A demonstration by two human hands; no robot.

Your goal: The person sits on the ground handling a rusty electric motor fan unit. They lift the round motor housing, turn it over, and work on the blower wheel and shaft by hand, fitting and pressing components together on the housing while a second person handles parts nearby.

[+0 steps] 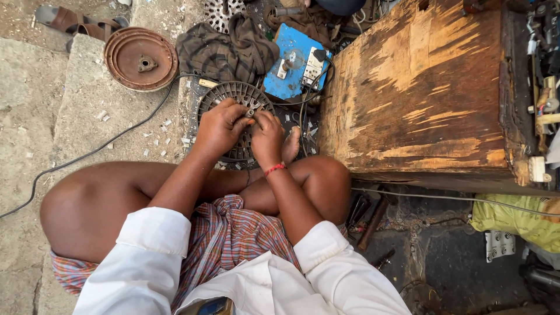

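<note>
A worn wooden bench [426, 87] is cut off at the frame's top. Beside it, on the ground, a ribbed grey disc [233, 111] is half hidden by both hands — left hand [219, 125] and right hand [267, 135] are curled over its hub; what the fingers pinch cannot be made out.

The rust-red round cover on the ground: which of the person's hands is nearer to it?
Left. The left hand rests on the dark finned disc, just right of the rust-red round cover; the right hand lies farther right, beyond the left.
</note>
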